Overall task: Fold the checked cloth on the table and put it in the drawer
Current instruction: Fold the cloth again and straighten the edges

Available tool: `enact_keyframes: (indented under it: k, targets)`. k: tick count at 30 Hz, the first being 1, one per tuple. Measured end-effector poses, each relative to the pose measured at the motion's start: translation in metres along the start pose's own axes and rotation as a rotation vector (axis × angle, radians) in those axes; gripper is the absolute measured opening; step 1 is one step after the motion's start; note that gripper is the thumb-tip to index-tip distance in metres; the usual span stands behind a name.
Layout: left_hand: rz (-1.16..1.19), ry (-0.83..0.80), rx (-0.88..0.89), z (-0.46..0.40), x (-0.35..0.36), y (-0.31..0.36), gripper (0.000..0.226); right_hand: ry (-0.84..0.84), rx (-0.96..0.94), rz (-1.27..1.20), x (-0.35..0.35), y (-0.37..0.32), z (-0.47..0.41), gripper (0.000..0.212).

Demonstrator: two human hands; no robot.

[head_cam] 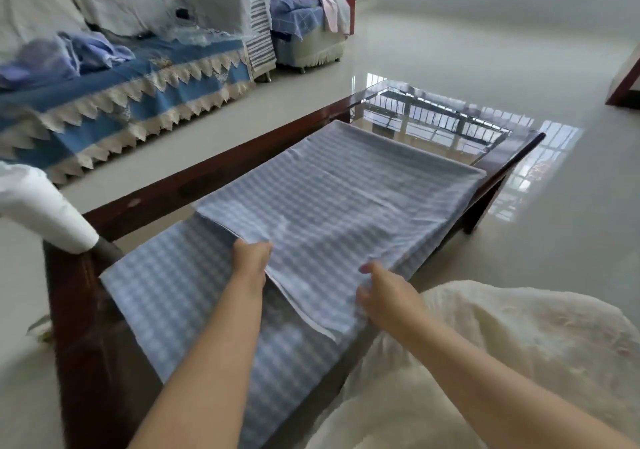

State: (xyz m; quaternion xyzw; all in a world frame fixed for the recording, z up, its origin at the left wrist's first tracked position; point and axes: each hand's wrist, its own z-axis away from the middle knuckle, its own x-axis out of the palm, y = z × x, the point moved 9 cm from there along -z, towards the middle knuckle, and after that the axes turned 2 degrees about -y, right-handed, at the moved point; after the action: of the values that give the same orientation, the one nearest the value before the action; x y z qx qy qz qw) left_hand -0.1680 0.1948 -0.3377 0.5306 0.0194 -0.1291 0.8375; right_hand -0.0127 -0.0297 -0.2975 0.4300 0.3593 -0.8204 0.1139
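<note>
On glossy table (433, 116), soft checked cloth (339, 185), left hand (251, 258) gripping

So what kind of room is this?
Most likely a living room at home. There's a covered sofa with a blue lace-trimmed throw, a low glass-topped coffee table on a shiny tiled floor, and two hands folding a checked cloth on it.
</note>
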Motion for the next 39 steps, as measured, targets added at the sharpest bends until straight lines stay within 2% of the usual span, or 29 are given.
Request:
enact_keyframes:
  k: [2,6,9,15,24,29,31,33,35,37,39]
  targets:
    - [0.031,0.040,0.011,0.012,-0.038,-0.013,0.029,-0.184,0.018,-0.126,0.025,-0.011,0.017,0.029]
    - [0.043,0.108,0.008,0.030,-0.101,-0.039,0.033,-0.491,0.025,-0.342,0.063,-0.032,0.056,0.017]
    - [0.019,0.139,0.028,0.040,-0.132,-0.047,0.035,-0.576,0.020,-0.395,0.084,-0.039,0.078,0.018]
    - [-0.043,0.236,0.045,0.055,-0.173,-0.054,0.040,-0.628,0.001,-0.475,0.122,-0.045,0.104,0.030]
    - [-0.055,0.244,0.053,0.061,-0.191,-0.055,0.040,-0.535,-0.008,-0.512,0.142,-0.041,0.112,0.029]
    - [-0.058,0.293,0.104,0.066,-0.200,-0.050,0.029,-0.369,-0.004,-0.465,0.139,-0.036,0.111,0.046]
    - [0.005,0.301,0.128,0.069,-0.199,-0.048,0.031,-0.277,0.017,-0.593,0.138,-0.030,0.110,0.064]
    - [0.073,0.308,0.111,0.067,-0.198,-0.054,0.045,-0.175,0.098,-0.862,0.141,-0.022,0.111,0.075]
    - [0.132,0.289,0.102,0.056,-0.195,-0.064,0.059,-0.076,0.253,-1.117,0.151,-0.012,0.109,0.078]
    - [0.160,0.284,0.094,0.059,-0.190,-0.068,0.078,-0.038,0.444,-1.254,0.167,-0.002,0.108,0.083]
    - [0.159,0.273,0.095,0.070,-0.186,-0.067,0.087,-0.059,0.563,-1.323,0.178,-0.001,0.105,0.094]
